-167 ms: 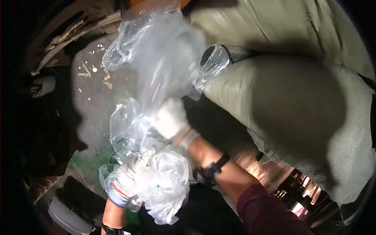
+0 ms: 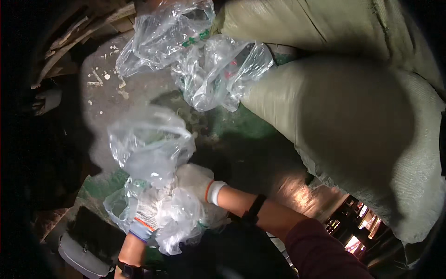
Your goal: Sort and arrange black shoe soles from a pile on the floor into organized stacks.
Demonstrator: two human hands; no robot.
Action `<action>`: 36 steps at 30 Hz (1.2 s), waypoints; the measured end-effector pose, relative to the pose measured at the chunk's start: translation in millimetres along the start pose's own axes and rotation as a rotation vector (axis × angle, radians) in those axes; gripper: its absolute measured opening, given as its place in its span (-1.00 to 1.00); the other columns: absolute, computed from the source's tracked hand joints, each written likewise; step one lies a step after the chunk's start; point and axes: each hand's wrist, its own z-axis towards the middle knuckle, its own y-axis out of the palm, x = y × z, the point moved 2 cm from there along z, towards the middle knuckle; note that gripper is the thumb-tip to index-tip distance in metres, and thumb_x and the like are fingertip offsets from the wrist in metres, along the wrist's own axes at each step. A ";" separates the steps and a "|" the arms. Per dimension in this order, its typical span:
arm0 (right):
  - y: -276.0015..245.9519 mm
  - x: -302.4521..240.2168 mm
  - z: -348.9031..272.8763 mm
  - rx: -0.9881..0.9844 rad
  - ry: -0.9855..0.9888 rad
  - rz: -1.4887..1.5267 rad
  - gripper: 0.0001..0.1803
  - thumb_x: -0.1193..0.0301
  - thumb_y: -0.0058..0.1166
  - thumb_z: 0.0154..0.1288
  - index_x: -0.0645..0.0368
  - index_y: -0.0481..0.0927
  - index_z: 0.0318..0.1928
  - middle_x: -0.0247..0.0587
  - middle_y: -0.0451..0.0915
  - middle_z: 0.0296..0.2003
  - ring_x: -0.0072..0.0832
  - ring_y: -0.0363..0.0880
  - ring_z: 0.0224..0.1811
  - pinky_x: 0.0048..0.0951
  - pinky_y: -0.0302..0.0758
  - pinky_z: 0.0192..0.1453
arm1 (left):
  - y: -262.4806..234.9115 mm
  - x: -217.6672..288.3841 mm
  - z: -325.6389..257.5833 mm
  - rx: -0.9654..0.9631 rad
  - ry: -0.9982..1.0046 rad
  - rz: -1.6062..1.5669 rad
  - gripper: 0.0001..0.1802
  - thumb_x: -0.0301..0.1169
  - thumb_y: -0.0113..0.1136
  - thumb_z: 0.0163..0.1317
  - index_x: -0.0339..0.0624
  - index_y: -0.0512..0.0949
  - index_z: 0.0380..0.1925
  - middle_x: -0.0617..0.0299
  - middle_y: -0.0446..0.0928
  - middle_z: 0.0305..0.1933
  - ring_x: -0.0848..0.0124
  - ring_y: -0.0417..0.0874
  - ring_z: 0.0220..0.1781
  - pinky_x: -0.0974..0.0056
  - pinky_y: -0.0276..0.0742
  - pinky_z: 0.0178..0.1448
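My left hand, in a white knit glove with an orange-edged cuff, is closed on a crumpled bunch of clear plastic bags. Pressed against the same bunch is my right hand, gloved alike. Its fingers are closed at the gathered base of a puffed-out clear plastic bag, whose upper part is blurred by motion. Plastic partly hides the fingertips of both hands. Farther off, more clear plastic bags with small green and red marks lie loose on the floor.
Large pale woven sacks bulge along the right and far right. Worn grey-green floor carries whitish scraps at the far left. Pieces of wood lean at the upper left, and a grey rounded object sits at the lower left.
My right hand has come back toward my left hand and the bunch. The blurred plastic farther off has settled, and a bag now billows just beyond both hands.
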 end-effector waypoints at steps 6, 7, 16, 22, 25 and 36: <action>-41.0 25.3 26.6 0.484 -0.035 -0.455 -0.66 0.30 0.25 0.16 0.10 0.75 -0.06 0.00 0.70 0.00 -0.05 0.68 0.10 -0.03 0.57 0.17 | 50.3 -120.2 69.4 0.347 0.102 0.624 -0.32 0.08 0.10 0.40 -0.05 0.53 0.38 -0.05 0.64 0.28 -0.04 0.64 0.29 -0.10 0.44 0.47; -67.3 33.4 34.7 0.672 0.039 -0.449 -0.56 0.26 0.29 0.18 0.11 0.70 0.07 0.00 0.62 0.13 -0.03 0.62 0.17 -0.02 0.51 0.25 | 45.3 -132.7 90.9 0.242 0.042 0.541 -0.33 0.09 0.07 0.42 -0.06 0.53 0.38 -0.06 0.60 0.33 -0.04 0.61 0.33 -0.09 0.44 0.48; -174.6 78.1 111.6 1.406 0.303 0.163 0.09 -0.04 0.57 0.03 0.34 0.34 0.41 0.30 0.40 0.39 0.15 0.42 0.43 -0.03 0.41 0.50 | 57.5 -169.7 111.6 0.207 -0.066 0.433 -0.33 0.12 0.06 0.43 -0.07 0.54 0.35 -0.04 0.58 0.37 0.03 0.60 0.37 -0.03 0.48 0.45; -211.0 208.9 121.4 0.517 0.961 -0.122 -0.30 0.25 0.34 0.37 0.18 0.40 0.43 0.18 0.47 0.38 0.03 0.54 0.37 -0.08 0.43 0.52 | 64.3 -142.8 168.4 0.159 0.013 0.372 -0.37 0.06 0.01 0.48 -0.09 0.54 0.34 -0.03 0.56 0.41 0.04 0.54 0.44 0.01 0.42 0.51; -121.2 152.3 79.2 1.381 0.195 0.599 -0.80 0.38 0.29 0.40 0.25 0.67 -0.11 -0.07 0.68 0.00 -0.16 0.63 0.03 -0.18 0.55 0.16 | 63.3 -202.5 109.5 0.263 0.044 -0.130 -0.37 0.07 0.00 0.48 -0.08 0.53 0.36 -0.02 0.54 0.43 0.08 0.52 0.46 0.03 0.35 0.56; 35.8 111.9 -39.2 -0.355 0.159 -0.338 -0.80 0.29 0.17 0.21 0.09 0.79 -0.31 -0.04 0.76 -0.31 0.01 0.78 -0.20 -0.02 0.66 -0.09 | 51.8 -130.8 146.8 0.146 -0.150 0.176 -0.37 0.01 0.01 0.50 -0.08 0.49 0.42 0.05 0.48 0.51 0.12 0.45 0.54 0.09 0.25 0.64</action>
